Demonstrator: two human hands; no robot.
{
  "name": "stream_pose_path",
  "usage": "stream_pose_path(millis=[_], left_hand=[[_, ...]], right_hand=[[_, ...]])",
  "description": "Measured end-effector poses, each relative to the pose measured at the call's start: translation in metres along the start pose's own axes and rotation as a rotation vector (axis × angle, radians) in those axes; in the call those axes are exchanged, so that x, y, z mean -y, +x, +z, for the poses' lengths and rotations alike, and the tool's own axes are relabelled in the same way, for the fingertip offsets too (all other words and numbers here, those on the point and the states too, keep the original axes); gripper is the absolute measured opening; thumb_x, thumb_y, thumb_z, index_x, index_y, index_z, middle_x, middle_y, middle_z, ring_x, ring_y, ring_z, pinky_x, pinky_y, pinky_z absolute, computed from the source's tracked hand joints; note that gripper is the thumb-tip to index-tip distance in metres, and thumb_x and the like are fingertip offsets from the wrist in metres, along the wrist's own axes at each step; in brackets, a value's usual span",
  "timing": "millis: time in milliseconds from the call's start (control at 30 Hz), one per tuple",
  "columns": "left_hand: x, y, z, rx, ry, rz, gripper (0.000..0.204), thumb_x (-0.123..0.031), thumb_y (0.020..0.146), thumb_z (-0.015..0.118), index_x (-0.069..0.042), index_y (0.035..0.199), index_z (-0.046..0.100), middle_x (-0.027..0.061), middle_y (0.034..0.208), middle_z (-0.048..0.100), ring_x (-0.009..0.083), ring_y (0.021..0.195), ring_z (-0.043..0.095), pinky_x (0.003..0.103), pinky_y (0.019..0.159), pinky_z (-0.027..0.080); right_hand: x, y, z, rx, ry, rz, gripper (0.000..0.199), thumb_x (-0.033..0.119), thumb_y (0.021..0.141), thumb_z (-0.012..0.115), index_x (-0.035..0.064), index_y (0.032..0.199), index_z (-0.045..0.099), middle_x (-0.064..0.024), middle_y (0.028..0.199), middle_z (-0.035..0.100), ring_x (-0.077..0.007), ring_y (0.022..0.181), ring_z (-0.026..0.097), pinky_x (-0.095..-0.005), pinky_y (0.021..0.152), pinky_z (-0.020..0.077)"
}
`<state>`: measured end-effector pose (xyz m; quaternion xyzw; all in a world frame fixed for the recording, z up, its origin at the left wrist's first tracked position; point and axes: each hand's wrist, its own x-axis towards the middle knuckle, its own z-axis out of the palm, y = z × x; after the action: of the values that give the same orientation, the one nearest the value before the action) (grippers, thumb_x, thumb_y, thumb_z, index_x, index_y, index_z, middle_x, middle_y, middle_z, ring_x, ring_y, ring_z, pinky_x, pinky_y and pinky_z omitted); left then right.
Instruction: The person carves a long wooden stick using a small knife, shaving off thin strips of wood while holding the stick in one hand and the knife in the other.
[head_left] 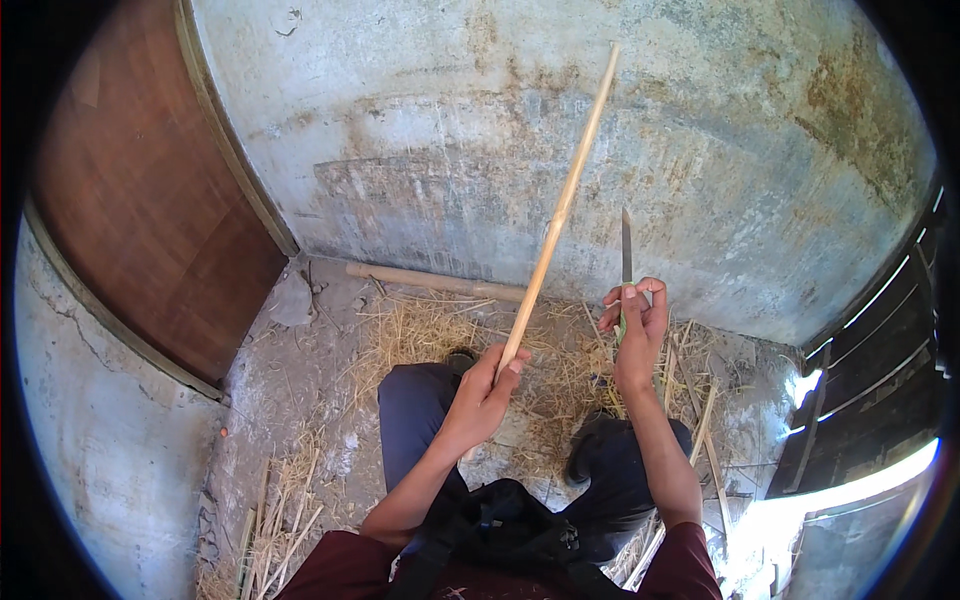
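Observation:
My left hand (pixel 490 385) grips the lower end of a long, thin, pale bamboo stick (pixel 563 205). The stick slants up and to the right toward the stained wall. My right hand (pixel 635 325) holds a knife (pixel 626 248) by its green handle, with the narrow blade pointing straight up. Blade and stick are apart, the knife a little right of the stick. Both hands hover above my knees in dark blue trousers.
Straw and split bamboo strips (pixel 700 400) litter the concrete floor (pixel 300 400). A thicker bamboo pole (pixel 430 282) lies along the base of the wall. A brown wooden door (pixel 150 200) stands at left. Dark slatted boards (pixel 880 350) with bright light are at right.

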<state>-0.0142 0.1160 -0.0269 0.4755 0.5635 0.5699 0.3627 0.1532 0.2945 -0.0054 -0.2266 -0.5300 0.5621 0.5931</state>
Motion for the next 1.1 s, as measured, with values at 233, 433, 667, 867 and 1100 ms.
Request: stream_pose_path(millis=[233,433,667,867,1100], left_hand=[[-0.008,-0.003,0.004,0.081,-0.135,-0.101,0.03,-0.024,0.116,0.052,-0.007,0.14,0.057,-0.0058,0.079,0.044,0.003,0.064,0.038,0.023,0.057,0.035],[-0.01,-0.004,0.009,0.222,-0.409,-0.202,0.035,-0.022,0.118,0.047,-0.009,0.15,0.047,-0.0051,0.078,0.04,0.0031,0.06,0.038,0.023,0.055,0.036],[-0.013,-0.007,0.015,0.267,-0.302,-0.222,0.038,-0.02,0.117,0.047,-0.008,0.153,0.042,-0.0022,0.078,0.045,0.0047,0.056,0.042,0.025,0.052,0.042],[0.003,-0.038,0.01,0.281,-0.293,-0.184,0.04,-0.023,0.118,0.046,-0.004,0.153,0.04,0.0017,0.086,0.052,0.0082,0.066,0.055,0.029,0.06,0.053],[0.006,-0.078,0.003,0.281,-0.582,-0.355,0.027,-0.028,0.118,0.045,-0.003,0.127,0.051,-0.0003,0.085,0.047,0.0087,0.064,0.048,0.028,0.06,0.05]], right_hand=[[-0.008,-0.014,0.006,0.139,-0.05,0.002,0.018,0.016,0.111,0.06,0.0134,0.116,0.043,-0.003,0.088,0.062,-0.0071,0.065,0.051,-0.0238,0.058,0.0403],[-0.014,-0.028,0.025,0.192,-0.137,0.04,0.036,0.012,0.105,0.07,0.0141,0.126,0.041,-0.0003,0.094,0.061,-0.004,0.071,0.046,-0.0218,0.061,0.0373],[-0.018,-0.031,0.032,0.268,-0.115,0.14,0.046,0.002,0.101,0.073,0.0098,0.133,0.041,-0.008,0.107,0.065,-0.0117,0.102,0.067,-0.0255,0.082,0.0534],[-0.015,-0.03,0.036,0.246,-0.086,0.194,0.048,0.003,0.099,0.075,0.0121,0.132,0.042,-0.0038,0.103,0.066,-0.0127,0.104,0.07,-0.0289,0.089,0.0564],[-0.012,-0.028,0.036,0.26,-0.153,0.124,0.044,0.006,0.1,0.075,0.0118,0.13,0.043,-0.0076,0.1,0.072,-0.0074,0.089,0.066,-0.0223,0.073,0.0503]])
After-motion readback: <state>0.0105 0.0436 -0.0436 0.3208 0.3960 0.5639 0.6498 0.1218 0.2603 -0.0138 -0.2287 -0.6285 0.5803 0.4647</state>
